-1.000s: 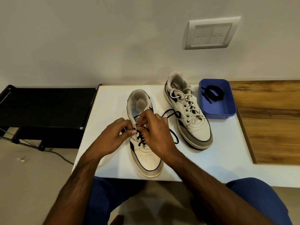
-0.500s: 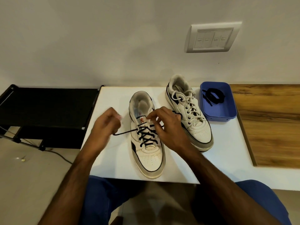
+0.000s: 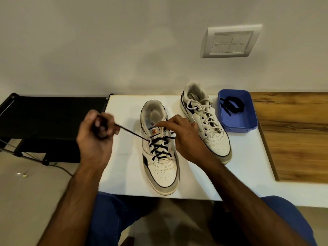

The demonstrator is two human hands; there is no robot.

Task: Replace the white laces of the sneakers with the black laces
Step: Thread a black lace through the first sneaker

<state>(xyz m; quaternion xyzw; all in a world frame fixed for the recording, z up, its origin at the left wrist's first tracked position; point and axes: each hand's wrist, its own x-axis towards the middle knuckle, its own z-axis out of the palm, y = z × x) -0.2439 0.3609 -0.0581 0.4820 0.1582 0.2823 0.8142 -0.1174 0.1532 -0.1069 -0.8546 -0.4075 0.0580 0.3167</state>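
The near white sneaker (image 3: 162, 172) lies on the white table (image 3: 124, 167), toe toward me, with a black lace (image 3: 158, 148) crisscrossed through its lower eyelets. My left hand (image 3: 96, 134) is closed on one end of that lace, which runs taut from the sneaker's left eyelet out to the left. My right hand (image 3: 184, 137) rests on the sneaker's right side, index finger on the tongue, with the other lace end passing under its fingers. A second sneaker (image 3: 205, 121) with white laces stands behind to the right. Another black lace (image 3: 232, 104) lies in a blue tray (image 3: 238, 126).
A black rack (image 3: 44, 118) stands left of the table, lower down, with a cable on the floor. A wooden surface (image 3: 294, 135) adjoins the table on the right. A switch plate (image 3: 230, 42) is on the wall behind. My knees sit under the table's front edge.
My left hand has drawn the lace end out to the left and upward, away from the sneaker, pulling it taut. My right hand stayed at the eyelets on the sneaker's right side.
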